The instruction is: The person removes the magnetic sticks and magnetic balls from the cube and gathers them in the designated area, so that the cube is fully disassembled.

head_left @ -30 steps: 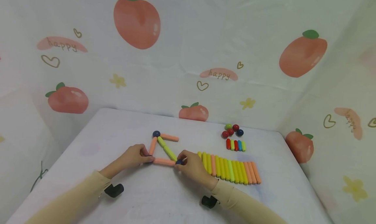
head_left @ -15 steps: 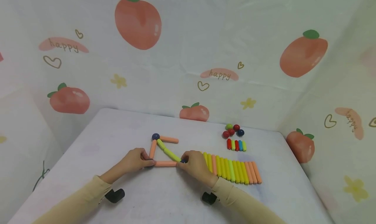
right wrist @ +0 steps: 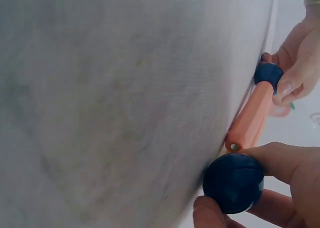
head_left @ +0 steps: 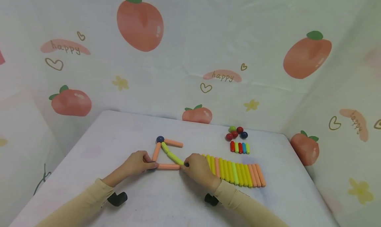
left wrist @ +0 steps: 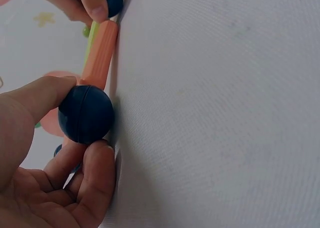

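In the left wrist view my left hand (left wrist: 55, 173) pinches a dark blue ball (left wrist: 86, 114) between thumb and fingers. An orange stick (head_left: 168, 167) runs from that ball toward my right hand (head_left: 200, 170). A second dark blue ball (right wrist: 233, 183) is pinched by my right thumb and fingers; the stick's holed end shows beside it, not fitted into it. Two yellow-green sticks (head_left: 175, 158) meet at a bend and lead from the right hand up to a third blue ball (head_left: 160, 139). From that ball, one orange stick (head_left: 156, 152) goes down to my left hand and another (head_left: 174, 143) points right.
Right of my right hand lies a row of yellow and orange sticks (head_left: 231, 170). Behind it are several short coloured sticks (head_left: 240, 148) and a cluster of red, green and blue balls (head_left: 234, 134). A patterned cloth wall stands behind the white table (head_left: 131, 121).
The right hand has shifted slightly right with its ball, away from the lower orange stick's end. The yellow-green sticks, nearly straight before, now bend at their joint. Both hands keep their pinch.
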Action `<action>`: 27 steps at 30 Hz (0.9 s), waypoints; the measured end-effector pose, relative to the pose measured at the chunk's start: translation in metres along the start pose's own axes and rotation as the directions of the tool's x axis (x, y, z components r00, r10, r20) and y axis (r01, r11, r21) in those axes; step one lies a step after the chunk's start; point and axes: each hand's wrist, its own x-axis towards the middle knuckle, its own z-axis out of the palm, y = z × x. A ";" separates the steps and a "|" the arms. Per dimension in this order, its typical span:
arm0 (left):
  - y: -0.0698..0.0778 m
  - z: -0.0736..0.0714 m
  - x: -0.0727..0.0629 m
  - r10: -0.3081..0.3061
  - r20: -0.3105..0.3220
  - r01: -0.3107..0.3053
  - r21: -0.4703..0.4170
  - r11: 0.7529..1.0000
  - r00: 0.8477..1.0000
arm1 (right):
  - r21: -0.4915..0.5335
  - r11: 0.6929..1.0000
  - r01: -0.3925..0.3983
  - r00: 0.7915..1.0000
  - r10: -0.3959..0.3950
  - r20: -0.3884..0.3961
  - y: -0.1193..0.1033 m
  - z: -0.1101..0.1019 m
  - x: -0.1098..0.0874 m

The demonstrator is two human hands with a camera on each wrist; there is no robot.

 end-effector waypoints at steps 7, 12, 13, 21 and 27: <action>-0.002 0.000 0.000 -0.002 -0.007 0.002 -0.004 1.000 1.000 | -0.050 0.998 0.044 0.999 -0.045 -0.022 -0.004 -0.001 0.001; -0.002 0.001 0.000 0.002 -0.007 -0.002 -0.007 1.000 1.000 | 0.039 0.999 0.007 1.000 -0.007 -0.013 -0.001 0.001 0.002; -0.002 0.001 0.000 0.003 -0.008 -0.003 -0.008 1.000 1.000 | 0.060 0.998 -0.007 1.000 0.007 -0.008 0.000 0.002 0.002; 0.001 0.002 -0.001 -0.003 -0.019 0.003 0.003 1.000 1.000 | 0.105 0.994 -0.026 1.000 0.026 0.006 0.003 0.004 0.005; 0.000 0.003 -0.001 -0.005 -0.022 0.005 0.002 1.000 1.000 | 0.165 0.986 -0.030 0.999 0.028 0.017 0.005 0.002 0.003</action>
